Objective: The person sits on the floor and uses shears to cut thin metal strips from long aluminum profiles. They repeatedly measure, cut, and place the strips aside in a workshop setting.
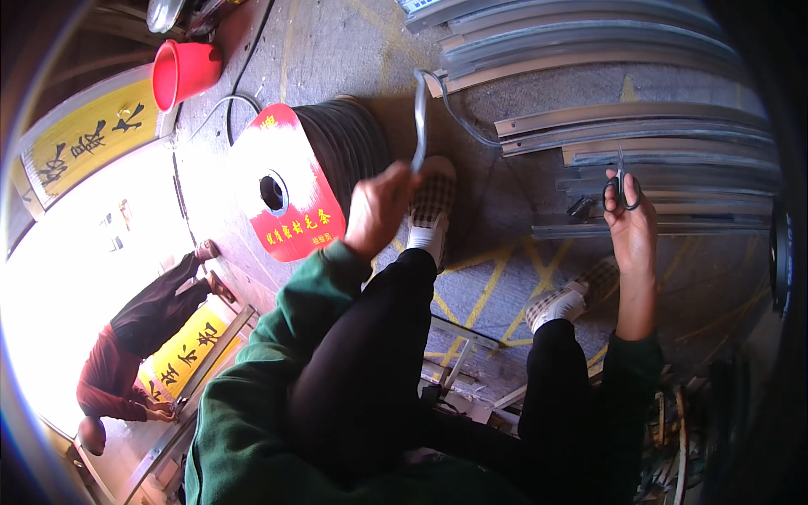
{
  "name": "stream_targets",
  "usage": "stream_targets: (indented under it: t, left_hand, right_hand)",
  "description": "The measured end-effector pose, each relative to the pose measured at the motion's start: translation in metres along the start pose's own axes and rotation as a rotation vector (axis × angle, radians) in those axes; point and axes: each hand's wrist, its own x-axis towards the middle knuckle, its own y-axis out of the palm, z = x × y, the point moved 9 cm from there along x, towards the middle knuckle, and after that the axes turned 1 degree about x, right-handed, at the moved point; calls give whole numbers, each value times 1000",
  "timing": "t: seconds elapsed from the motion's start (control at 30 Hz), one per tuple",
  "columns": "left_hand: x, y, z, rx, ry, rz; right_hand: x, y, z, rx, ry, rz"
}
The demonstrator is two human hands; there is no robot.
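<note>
Gripping a grey strip [418, 118] in a closed fist, the left hand [380, 209] lifts it upright above the knee, and the strip curves away across the floor toward the stacked metal rails [640, 135]. One strip, then, and one pair of scissors [621, 189]: the right hand [629, 220] has its fingers curled through the dark handles, blades pointing up over the rails, well apart from the strip. One big reel [313, 181] lies on its side just left of the left hand, its red round face turned outward with a hole in the middle and dark strip wound thick around it (the grey strip may run off it, but that cannot be told). Two feet in checked shoes show, the left shoe [433, 202] just beside the reel and behind the left hand, the right shoe [572, 296] below the right hand. The rails lie in several layered bundles along the top and right, too many to count surely. One red bucket [185, 71] stands at the upper left, near a dark cable [240, 93]. Grey concrete floor [505, 278] carries yellow painted lines. At the left, in glaring daylight, another person [139, 345] in a red top bends over long rails beside yellow signboards.
</note>
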Motion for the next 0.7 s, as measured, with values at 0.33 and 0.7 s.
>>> stream_targets:
  t: [0.33, 0.7]
  left_hand:
    - [-269, -86, 143, 449, -538, 373]
    - [-53, -284, 50, -25, -175, -377]
  right_hand:
    - [-24, -6, -16, -55, 33, -13]
    - [-23, 8, -21, -64, 43, -1]
